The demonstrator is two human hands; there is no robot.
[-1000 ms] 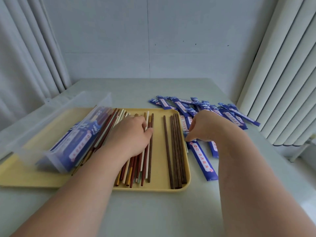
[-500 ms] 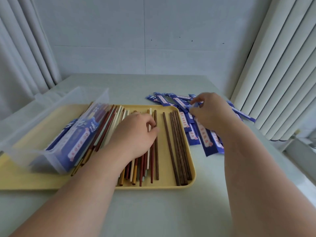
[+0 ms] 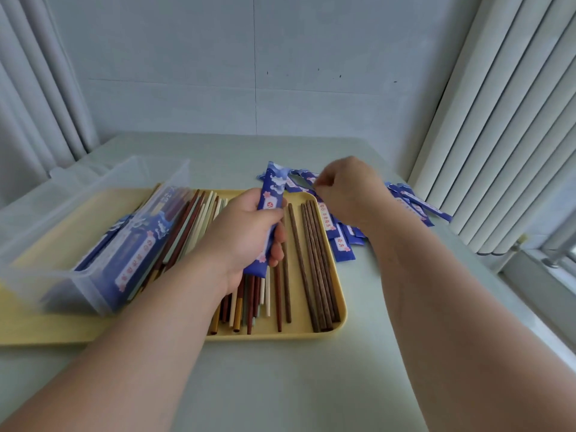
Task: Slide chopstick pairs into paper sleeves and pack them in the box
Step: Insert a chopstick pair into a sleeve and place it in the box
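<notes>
Pale grey-green table (image 3: 280, 385) across bottom of frame, two bare forearms reaching up over it. Lower centre: yellow tray (image 3: 280, 336) w/ loose sticks lying lengthwise, mixed-colour chopsticks (image 3: 249, 307) under the left wrist, dark brown chopsticks (image 3: 318, 269) just to the right. Centre frame: left hand (image 3: 246, 232) above the tray, fingers and thumb wrapped round one blue paper sleeve (image 3: 272, 188), sleeve tilted, top end toward upper centre, bottom end over the mixed sticks. Left of frame: clear plastic box (image 3: 78, 275) on the tray's left part, sleeved pairs (image 3: 134, 260) slanted inside. Centre-right, farther back: right hand (image 3: 349, 188), fingers curled, tips down at pile of blue sleeves (image 3: 343, 241) on the table beside the tray's right edge; pinching one or not, can't tell. Background: white wall (image 3: 218, 73), pale curtains (image 3: 37, 88) upper left, ribbed white blinds (image 3: 498, 120) upper right.
</notes>
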